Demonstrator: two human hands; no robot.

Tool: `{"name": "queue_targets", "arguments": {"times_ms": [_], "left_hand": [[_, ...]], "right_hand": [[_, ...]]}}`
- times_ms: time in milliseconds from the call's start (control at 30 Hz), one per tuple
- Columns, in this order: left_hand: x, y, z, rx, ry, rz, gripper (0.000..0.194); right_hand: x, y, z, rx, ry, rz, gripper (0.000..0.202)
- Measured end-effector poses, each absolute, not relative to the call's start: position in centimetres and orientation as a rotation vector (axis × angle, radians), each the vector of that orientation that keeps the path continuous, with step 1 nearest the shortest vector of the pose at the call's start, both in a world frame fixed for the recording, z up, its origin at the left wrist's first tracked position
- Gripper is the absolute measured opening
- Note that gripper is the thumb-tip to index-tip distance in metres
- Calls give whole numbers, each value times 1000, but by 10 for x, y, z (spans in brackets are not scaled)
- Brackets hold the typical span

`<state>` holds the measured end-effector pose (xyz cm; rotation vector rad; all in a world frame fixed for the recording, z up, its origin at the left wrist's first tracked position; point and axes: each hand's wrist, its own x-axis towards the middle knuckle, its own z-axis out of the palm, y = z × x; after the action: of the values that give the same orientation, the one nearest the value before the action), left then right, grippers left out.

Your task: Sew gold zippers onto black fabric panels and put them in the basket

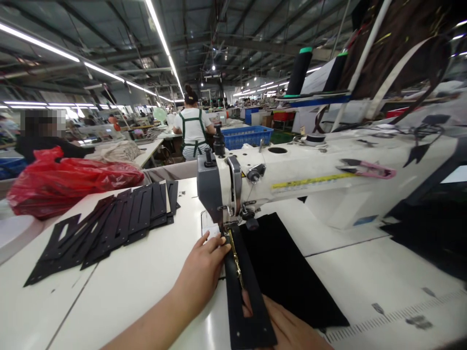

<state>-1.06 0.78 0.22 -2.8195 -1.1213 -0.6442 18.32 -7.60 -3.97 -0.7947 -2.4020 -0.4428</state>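
Observation:
A black panel (257,318) with a long slot lies lengthwise under the sewing machine's presser foot (228,227). A brass-coloured zipper (237,265) shows in the slot. My left hand (202,267) rests on the panel's left edge close to the foot, its fingers stretched forward and lying flat. Low at the panel's right side is my right hand (292,328), gripping its near end; its fingers go beneath, and skin shows through the slot. A larger piece of black fabric (292,272) lies under the panel's right side.
Several slotted black panels (134,218) are fanned out at left, in front of a red plastic bag (73,182). Pink-handled thread snips (368,169) lie on the machine arm (310,167). A blue basket (248,137) and a seated co-worker (191,126) are beyond.

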Motion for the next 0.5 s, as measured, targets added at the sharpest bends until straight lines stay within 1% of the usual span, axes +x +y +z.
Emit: {"name": "queue_targets", "arguments": {"times_ms": [133,267,367,433,500], "left_hand": [[-10,7,0,-2788,-1114,-657,32],[-10,2,-4,-2738,-953,-665,33],[-9,-4,-5,-2716,-838,-675,28],[-8,-7,-4,-2711,-826,-675,26],[-7,-7,-3,-2706,-835,-686,26]], "right_hand": [[178,-79,-32,-819,-2350,-391,28],[167,-83,-49,-763,-2224,-489,26],[168,-83,-60,-727,-2207,-517,25],[175,-83,-67,-746,-2278,-450,25],[182,-84,-75,-815,-2362,-307,31]]}}
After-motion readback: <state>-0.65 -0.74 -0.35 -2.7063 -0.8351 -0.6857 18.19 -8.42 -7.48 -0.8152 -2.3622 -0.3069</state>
